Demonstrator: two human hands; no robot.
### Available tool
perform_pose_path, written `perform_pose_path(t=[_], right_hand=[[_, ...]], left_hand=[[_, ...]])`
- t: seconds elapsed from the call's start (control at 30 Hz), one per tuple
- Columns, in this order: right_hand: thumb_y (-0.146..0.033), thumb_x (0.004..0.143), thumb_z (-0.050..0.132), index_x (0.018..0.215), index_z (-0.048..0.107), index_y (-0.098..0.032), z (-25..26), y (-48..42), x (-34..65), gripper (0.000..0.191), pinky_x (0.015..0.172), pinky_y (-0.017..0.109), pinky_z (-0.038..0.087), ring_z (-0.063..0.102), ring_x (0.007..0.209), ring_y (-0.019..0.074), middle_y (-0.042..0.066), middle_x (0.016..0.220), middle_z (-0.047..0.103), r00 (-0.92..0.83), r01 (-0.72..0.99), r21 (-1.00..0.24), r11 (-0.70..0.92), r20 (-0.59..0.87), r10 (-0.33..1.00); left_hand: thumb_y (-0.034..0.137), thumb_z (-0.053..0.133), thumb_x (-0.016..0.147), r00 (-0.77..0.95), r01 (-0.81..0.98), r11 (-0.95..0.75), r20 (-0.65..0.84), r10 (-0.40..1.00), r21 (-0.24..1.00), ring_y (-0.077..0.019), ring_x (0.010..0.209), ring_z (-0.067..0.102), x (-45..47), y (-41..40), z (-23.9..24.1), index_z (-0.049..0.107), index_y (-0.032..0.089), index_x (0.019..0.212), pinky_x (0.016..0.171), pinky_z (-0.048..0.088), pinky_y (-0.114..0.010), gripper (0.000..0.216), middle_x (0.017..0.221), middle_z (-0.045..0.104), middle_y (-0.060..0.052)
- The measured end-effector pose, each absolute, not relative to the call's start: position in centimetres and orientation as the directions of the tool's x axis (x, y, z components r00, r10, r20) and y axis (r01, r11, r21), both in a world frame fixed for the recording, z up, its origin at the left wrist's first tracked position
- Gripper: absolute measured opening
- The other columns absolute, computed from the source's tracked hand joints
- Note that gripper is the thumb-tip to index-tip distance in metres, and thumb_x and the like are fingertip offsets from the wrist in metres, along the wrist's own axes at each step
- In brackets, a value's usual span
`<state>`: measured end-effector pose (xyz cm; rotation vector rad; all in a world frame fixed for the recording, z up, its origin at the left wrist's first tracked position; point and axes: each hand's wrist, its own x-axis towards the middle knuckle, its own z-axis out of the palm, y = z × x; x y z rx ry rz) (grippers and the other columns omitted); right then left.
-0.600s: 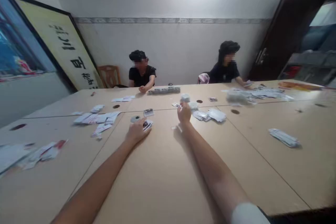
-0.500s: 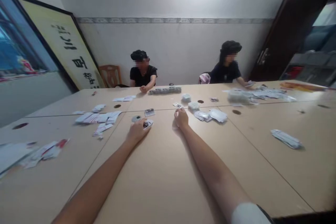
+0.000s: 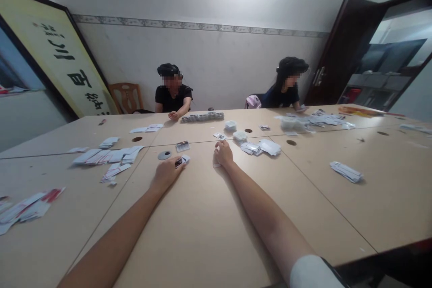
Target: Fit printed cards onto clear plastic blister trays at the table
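My left hand (image 3: 165,174) rests on the table with its fingers closed round a small stack of cards (image 3: 182,161), white with dark print. My right hand (image 3: 224,154) lies a little to the right, fingers curled in; whatever they may hold is hidden. Just beyond its fingertips is a flat printed card (image 3: 220,136). A small clear plastic case (image 3: 182,146) with a dark strip sits beyond my left hand, beside a grey ring-shaped cable-hole cover (image 3: 164,155). To the right of my right hand are a clear plastic box (image 3: 240,136) and white packets (image 3: 270,146).
White paper packets (image 3: 108,155) lie spread on the left of the table (image 3: 202,234). A bundle of white strips (image 3: 346,172) is at the right. A row of small cases (image 3: 202,117) stands at the far edge, where two people (image 3: 173,94) (image 3: 286,92) sit.
The head view has turned slightly to the right, so most things appear shifted left. My hands keep nearly the same places on the table, the left still round the cards.
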<state>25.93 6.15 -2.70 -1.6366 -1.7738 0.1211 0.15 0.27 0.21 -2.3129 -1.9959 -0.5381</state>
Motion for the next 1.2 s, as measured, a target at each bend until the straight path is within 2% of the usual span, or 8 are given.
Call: perform_pose_path(t=[0.1,0.27,0.67,1.07,1.2], right_hand=[[-0.034,0.099,0.062,0.123,0.064,-0.019,-2.9,6.3,26.0,0.029,0.094,0.045,0.057,0.065,0.111,0.0231,0.01,0.129,0.064,0.054,0.834,-0.517,0.196,0.429,0.902],[-0.034,0.099,0.062,0.123,0.064,-0.019,-3.2,6.7,26.1,0.029,0.094,0.044,0.057,0.065,0.11,0.0229,0.01,0.129,0.064,0.053,0.828,-0.523,0.205,0.436,0.898],[-0.035,0.098,0.063,0.123,0.063,-0.018,-3.7,7.1,26.3,0.03,0.094,0.045,0.057,0.065,0.111,0.0235,0.01,0.129,0.064,0.051,0.851,-0.485,0.201,0.457,0.888],[-0.035,0.098,0.063,0.13,0.061,-0.019,-2.3,10.8,27.1,0.035,0.097,0.048,0.055,0.063,0.115,0.0252,0.011,0.135,0.061,0.078,0.924,-0.371,0.091,0.417,0.906],[-0.036,0.097,0.064,0.134,0.058,-0.019,-2.4,12.2,27.3,0.041,0.099,0.051,0.054,0.062,0.119,0.0276,0.012,0.139,0.058,0.071,0.94,-0.336,0.066,0.378,0.923]], left_hand=[[0.039,0.063,0.097,0.13,0.96,-0.187,0.262,0.956,0.21,-0.024,0.11,0.066,0.1,0.4,0.1,0.066,0.016,0.12,0.098,0.053,-0.048,0.033,0.122,0.068,-0.01],[0.037,0.061,0.098,0.142,0.956,-0.197,0.245,0.959,0.216,-0.0235,0.109,0.066,0.1,0.3,0.1,0.066,0.015,0.117,0.096,0.055,-0.047,0.029,0.121,0.067,-0.01],[0.037,0.062,0.098,0.113,0.989,-0.128,0.181,0.977,0.078,-0.0217,0.101,0.067,1.3,-0.3,0.2,0.065,0.015,0.118,0.089,0.058,-0.043,0.03,0.116,0.067,-0.009],[0.036,0.061,0.098,0.218,0.972,-0.234,0.243,0.945,0.039,-0.0219,0.105,0.066,1.0,-1.0,0.3,0.066,0.016,0.115,0.092,0.057,-0.044,0.027,0.118,0.067,-0.009],[0.036,0.063,0.097,0.23,0.971,-0.24,0.278,0.932,0.001,-0.0242,0.112,0.064,1.1,-0.9,0.0,0.066,0.015,0.114,0.098,0.053,-0.048,0.027,0.119,0.067,-0.01]])
